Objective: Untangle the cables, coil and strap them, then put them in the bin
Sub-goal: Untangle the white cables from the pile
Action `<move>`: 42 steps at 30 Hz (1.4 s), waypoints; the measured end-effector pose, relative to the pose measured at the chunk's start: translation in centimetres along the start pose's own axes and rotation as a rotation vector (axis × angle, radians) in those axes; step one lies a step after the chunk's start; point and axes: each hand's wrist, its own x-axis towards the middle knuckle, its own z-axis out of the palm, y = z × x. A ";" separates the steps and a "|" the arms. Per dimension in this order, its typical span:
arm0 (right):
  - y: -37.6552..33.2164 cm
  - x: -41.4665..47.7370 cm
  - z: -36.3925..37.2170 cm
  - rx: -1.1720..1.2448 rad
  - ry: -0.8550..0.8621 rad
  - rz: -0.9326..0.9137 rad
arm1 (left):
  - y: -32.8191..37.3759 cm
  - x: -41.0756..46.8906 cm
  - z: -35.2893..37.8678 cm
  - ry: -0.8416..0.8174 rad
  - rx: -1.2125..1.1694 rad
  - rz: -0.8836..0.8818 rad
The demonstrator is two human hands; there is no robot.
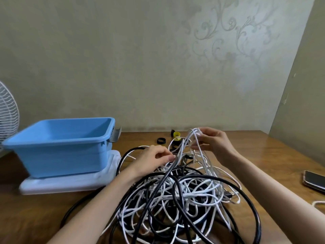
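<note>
Zero cables look coiled or strapped. The cables (175, 196) lie as one black-and-white tangle on the counter (274, 155), closest to me, between my forearms. Step in hand: untangling, and by my read only just begun.

A phone (314, 180) lies at the right edge, well apart from the pile.

Left grip (154, 158): fingers curled, pinching a dark strand where it rises out of the far side of the heap. Right grip (211, 141): closed on a bunch of white loops, lifted above the pile. White strands hang from it back down into the mess.

Next move, as I judge it:
- pick one white cable and find a free end; none is clearly identifiable from here
- left grip pins the dark strand down while the right one draws white out through the crossings
- go slowly, since a hard pull probably tightens the knots

Just beyond the grips are a black ring (161, 140) and a yellow roll (176, 135). They look like the straps, within easy reach for later.

The bin (58, 155) is blue, far left, sitting on a white board (70, 182). No cable shows in the part of its inside I can see. One black loop runs close by the board's right edge.

A fan (8, 111) stands past the bin at the left edge.
</note>
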 end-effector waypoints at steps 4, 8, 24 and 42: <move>-0.4 0.2 -0.3 0.087 0.032 -0.007 | 0.8 0.9 -1.0 -0.230 -0.117 -0.079; -0.3 0.4 -1.3 0.157 0.039 -0.024 | 1.6 1.0 -1.1 -0.210 -0.194 -0.120; -8.0 1.1 6.3 -0.364 -0.261 -0.355 | 9.3 5.3 -10.2 0.473 0.346 0.403; -10.6 2.5 -0.9 0.301 0.361 -0.304 | 3.0 2.7 -10.0 -0.026 0.109 -0.236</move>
